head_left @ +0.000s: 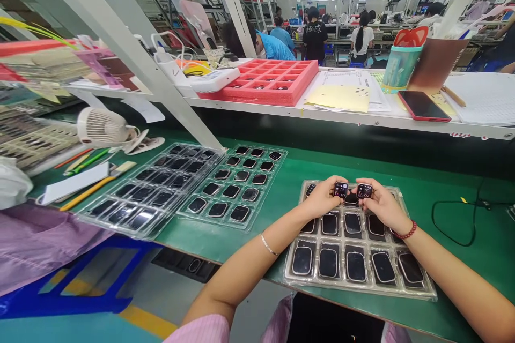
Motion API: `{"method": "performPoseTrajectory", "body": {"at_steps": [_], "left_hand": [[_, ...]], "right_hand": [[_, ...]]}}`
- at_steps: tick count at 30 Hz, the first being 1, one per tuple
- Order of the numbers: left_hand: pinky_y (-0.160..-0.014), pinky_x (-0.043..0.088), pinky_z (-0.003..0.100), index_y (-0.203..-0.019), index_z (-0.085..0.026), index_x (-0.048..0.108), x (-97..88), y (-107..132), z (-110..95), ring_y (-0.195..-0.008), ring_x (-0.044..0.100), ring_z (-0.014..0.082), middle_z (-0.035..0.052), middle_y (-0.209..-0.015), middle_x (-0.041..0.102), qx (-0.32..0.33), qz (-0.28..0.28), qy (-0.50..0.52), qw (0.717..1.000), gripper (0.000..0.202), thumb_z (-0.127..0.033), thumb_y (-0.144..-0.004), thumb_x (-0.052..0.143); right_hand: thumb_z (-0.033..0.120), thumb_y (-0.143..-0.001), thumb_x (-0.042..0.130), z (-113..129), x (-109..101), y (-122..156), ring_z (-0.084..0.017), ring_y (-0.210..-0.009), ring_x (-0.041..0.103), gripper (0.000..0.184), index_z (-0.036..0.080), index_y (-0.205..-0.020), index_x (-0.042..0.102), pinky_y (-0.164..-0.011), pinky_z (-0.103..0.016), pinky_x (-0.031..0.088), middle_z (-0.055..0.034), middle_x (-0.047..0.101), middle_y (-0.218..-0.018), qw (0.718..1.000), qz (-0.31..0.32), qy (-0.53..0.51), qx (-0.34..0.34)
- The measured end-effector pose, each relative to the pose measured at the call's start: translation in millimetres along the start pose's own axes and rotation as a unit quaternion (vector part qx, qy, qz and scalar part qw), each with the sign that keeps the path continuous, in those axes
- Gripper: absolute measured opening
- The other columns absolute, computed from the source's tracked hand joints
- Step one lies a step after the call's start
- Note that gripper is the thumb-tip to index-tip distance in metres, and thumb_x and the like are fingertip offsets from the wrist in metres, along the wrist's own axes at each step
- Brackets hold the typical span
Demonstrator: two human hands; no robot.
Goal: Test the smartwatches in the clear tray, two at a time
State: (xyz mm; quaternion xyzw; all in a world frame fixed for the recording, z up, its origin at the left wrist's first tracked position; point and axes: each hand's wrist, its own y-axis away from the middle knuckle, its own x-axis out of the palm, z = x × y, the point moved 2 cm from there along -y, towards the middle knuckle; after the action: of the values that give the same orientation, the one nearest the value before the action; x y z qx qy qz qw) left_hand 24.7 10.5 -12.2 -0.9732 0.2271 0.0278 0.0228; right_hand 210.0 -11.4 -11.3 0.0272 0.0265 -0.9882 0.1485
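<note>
My left hand (325, 196) is closed around a small smartwatch (340, 189) whose screen is lit. A second lit smartwatch (364, 191) is pinched between the thumb and fingers of my right hand (380, 203). Both watches have no straps and are held side by side, faces toward me. Beneath my hands lies a clear plastic tray (333, 289) with rows of dark-screened watch cases, one watch per pocket. My hands cover part of its far rows.
Left of my arms, another clear tray (251, 222) holds several watch cases, beside stacked trays (151, 230) of dark screens. A white fan (102, 126) and brush (98, 185) lie farther left. Above runs a shelf with a red foam tray (257, 97) and phone (424, 105). A black cable (450, 241) lies right.
</note>
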Motion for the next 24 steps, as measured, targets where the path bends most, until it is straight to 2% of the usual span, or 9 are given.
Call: {"method": "performPoseTrajectory", "body": {"at_steps": [5,9,15,18,21,22,24], "left_hand": [[-0.08,0.048,0.03,-0.108,-0.015,0.053,0.4,1.8,-4.8,-0.087,0.064,0.0166,0.007,-0.096,0.067,0.007,0.005,-0.01,1.0,0.043,-0.001,-0.068,0.055],[-0.08,0.049,0.03,-0.11,-0.015,0.053,1.6,3.0,-9.2,-0.084,0.064,0.0153,0.0069,-0.098,0.066,0.009,0.014,0.005,1.0,0.043,-0.002,-0.069,0.056],[-0.079,0.05,0.029,-0.114,-0.015,0.054,2.6,3.7,-8.8,-0.076,0.065,0.012,0.0076,-0.104,0.064,-0.012,0.027,0.046,0.998,0.04,-0.006,-0.075,0.051],[-0.081,0.05,0.03,-0.119,-0.015,0.052,2.1,4.3,-8.3,-0.084,0.064,0.0142,0.0091,-0.106,0.063,-0.003,0.025,0.037,0.999,0.048,-0.005,-0.072,0.055],[-0.078,0.05,0.029,-0.131,-0.017,0.044,1.6,4.9,-8.7,-0.088,0.064,0.0167,0.0085,-0.101,0.065,0.003,0.025,0.02,0.999,0.064,-0.006,-0.07,0.06],[-0.076,0.05,0.028,-0.133,-0.017,0.043,1.5,5.0,-9.1,-0.084,0.064,0.0161,0.0076,-0.097,0.065,0.0,0.029,0.018,0.999,0.064,-0.008,-0.072,0.06],[-0.069,0.049,0.026,-0.129,-0.016,0.049,1.0,4.9,-9.8,-0.072,0.063,0.0132,0.0066,-0.091,0.066,-0.015,0.034,0.016,0.999,0.051,-0.016,-0.079,0.058]], "right_hand": [[0.014,-0.074,0.055,0.8,-0.3,0.4,-0.015,-0.074,0.061,0.042,0.023,-0.114,0.051,-0.064,-0.029,0.051,-0.0063,0.065,-0.106,1.0,0.007,0.009,0.003],[0.016,-0.075,0.057,3.3,-0.3,1.1,-0.018,-0.08,0.062,0.038,0.022,-0.113,0.052,-0.066,-0.031,0.051,-0.006,0.065,-0.102,1.0,0.006,0.023,-0.014],[0.022,-0.081,0.058,4.7,-0.5,1.8,-0.02,-0.087,0.062,0.024,0.021,-0.105,0.055,-0.078,-0.035,0.05,-0.0044,0.065,-0.089,0.997,0.008,0.058,-0.051],[0.019,-0.079,0.058,4.1,0.1,1.9,-0.02,-0.092,0.062,0.031,0.022,-0.109,0.053,-0.081,-0.035,0.049,-0.0049,0.065,-0.094,0.997,0.008,0.055,-0.057],[0.017,-0.077,0.059,3.4,0.3,1.8,-0.018,-0.084,0.063,0.04,0.022,-0.116,0.049,-0.075,-0.032,0.051,-0.0056,0.065,-0.099,0.998,0.007,0.038,-0.04],[0.019,-0.078,0.059,3.4,0.3,1.9,-0.017,-0.076,0.063,0.039,0.022,-0.116,0.049,-0.069,-0.031,0.052,-0.0058,0.065,-0.099,0.999,0.011,0.033,-0.027],[0.026,-0.082,0.056,3.9,-0.1,1.9,-0.013,-0.059,0.06,0.029,0.021,-0.111,0.053,-0.055,-0.028,0.049,-0.0063,0.066,-0.097,1.0,0.021,0.023,0.001]]}}
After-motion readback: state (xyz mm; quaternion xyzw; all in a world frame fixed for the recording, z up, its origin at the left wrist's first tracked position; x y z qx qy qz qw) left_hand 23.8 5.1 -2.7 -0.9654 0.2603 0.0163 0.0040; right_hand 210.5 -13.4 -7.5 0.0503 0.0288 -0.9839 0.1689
